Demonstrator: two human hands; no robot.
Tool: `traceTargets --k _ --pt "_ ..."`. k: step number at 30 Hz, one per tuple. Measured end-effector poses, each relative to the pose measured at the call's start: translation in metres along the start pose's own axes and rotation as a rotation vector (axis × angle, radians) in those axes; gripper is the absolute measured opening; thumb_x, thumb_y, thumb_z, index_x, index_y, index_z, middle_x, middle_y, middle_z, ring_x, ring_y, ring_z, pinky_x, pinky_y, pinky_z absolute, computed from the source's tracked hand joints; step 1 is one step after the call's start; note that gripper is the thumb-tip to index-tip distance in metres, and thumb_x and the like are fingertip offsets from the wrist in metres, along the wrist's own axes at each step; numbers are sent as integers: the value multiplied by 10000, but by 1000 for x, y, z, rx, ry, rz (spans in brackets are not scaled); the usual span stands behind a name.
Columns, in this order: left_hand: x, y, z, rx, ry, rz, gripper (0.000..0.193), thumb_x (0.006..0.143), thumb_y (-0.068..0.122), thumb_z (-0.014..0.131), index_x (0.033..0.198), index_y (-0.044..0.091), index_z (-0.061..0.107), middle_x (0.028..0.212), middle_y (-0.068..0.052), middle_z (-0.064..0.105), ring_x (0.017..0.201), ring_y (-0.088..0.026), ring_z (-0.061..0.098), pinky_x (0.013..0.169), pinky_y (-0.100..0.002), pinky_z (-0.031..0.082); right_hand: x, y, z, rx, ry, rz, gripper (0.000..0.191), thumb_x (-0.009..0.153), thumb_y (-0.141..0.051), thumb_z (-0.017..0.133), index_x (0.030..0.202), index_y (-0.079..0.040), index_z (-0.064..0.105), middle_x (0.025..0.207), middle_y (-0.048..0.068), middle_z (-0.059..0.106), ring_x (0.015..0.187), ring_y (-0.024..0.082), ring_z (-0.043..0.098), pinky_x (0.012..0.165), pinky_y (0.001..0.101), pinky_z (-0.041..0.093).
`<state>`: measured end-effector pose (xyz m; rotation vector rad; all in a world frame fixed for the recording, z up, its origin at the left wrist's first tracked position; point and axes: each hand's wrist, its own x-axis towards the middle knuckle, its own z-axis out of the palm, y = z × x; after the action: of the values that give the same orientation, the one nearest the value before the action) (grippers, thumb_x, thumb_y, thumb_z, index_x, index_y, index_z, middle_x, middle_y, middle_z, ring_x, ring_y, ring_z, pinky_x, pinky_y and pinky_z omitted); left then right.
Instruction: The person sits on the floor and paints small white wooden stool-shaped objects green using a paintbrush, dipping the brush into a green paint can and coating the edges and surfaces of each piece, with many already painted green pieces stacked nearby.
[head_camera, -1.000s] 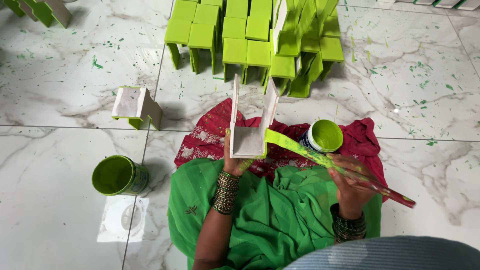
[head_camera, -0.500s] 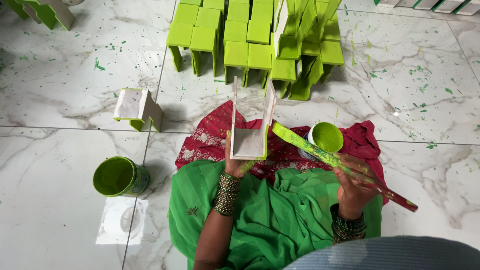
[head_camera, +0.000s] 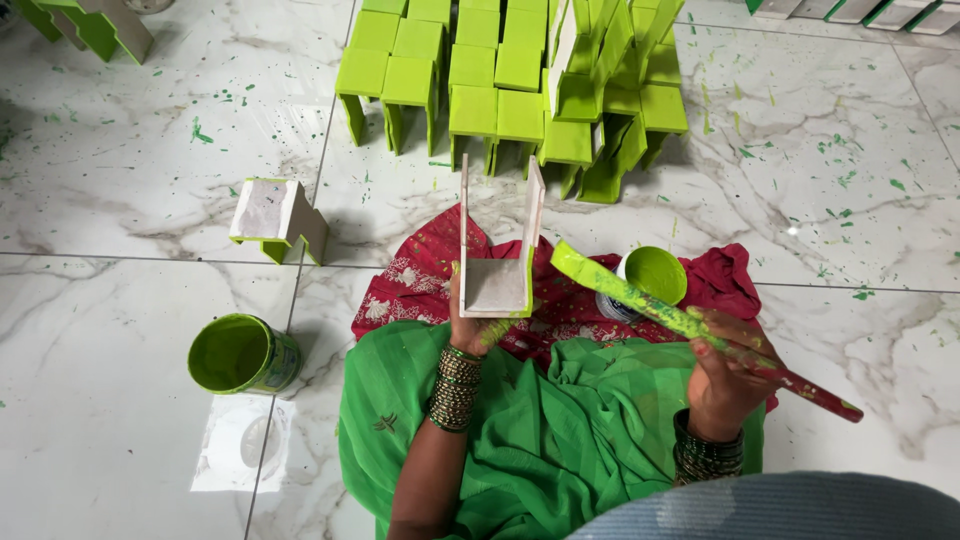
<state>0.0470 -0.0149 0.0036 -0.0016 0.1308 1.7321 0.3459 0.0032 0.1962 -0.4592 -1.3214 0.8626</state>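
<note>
Green-tipped brush (head_camera: 690, 322) meets unpainted stool's (head_camera: 497, 250) edge, hands apart.

1 head-worn camera looks steeply down, close over the lap, onto the marble floor (head_camera: 120, 330).

Far stools (head_camera: 480, 70) are lime green; the held stool (head_camera: 497, 260) is unpainted grey-white; the cloth (head_camera: 420, 280) is red, white-patterned; the floor (head_camera: 120, 170) is green-speckled white marble.
</note>
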Motion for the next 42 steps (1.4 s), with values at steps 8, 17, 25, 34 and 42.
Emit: traceTargets --k 8,17,25,34,42 --pt "-1 -1 -3 -14 -5 -36 659 1021 603 480 1345 42 604 1304 -169 677 1137 -340 692 942 -518 594 6 9 11 -100 -171 -13 267 843 103 768 1074 42 648 1175 225 703 1085 299 705 1006 391 570" --pt "2 -3 -3 -33 33 -42 685 996 637 503 1333 48 597 1303 -185 665 1135 -369 683 933 -549 595 0 -4 19 -277 -238 -103 244 813 72 780 1022 24 665 1127 181 723 1056 283 720 966 378 596" --pt "1 -2 -2 -80 27 -59 784 974 678 496 1375 8 563 1354 -229 623 1185 -416 643 993 -608 549 3 -8 26 -395 -244 -136 219 833 38 807 1003 19 671 1113 166 731 1088 293 728 993 393 601" --pt "-1 -1 6 -38 8 -34 773 972 680 496 1369 20 563 1353 -227 619 1187 -437 630 1017 -681 501 0 1 35 -436 -312 -108 225 795 52 812 976 29 682 1083 185 739 1047 301 733 971 394 598" --pt "2 0 -1 22 26 -24 726 1021 652 501 1367 20 593 1306 -188 668 1133 -359 686 926 -523 603 -5 10 15 -11 -56 -105 299 851 103 750 1123 26 655 1169 186 707 1091 281 712 1042 409 600"
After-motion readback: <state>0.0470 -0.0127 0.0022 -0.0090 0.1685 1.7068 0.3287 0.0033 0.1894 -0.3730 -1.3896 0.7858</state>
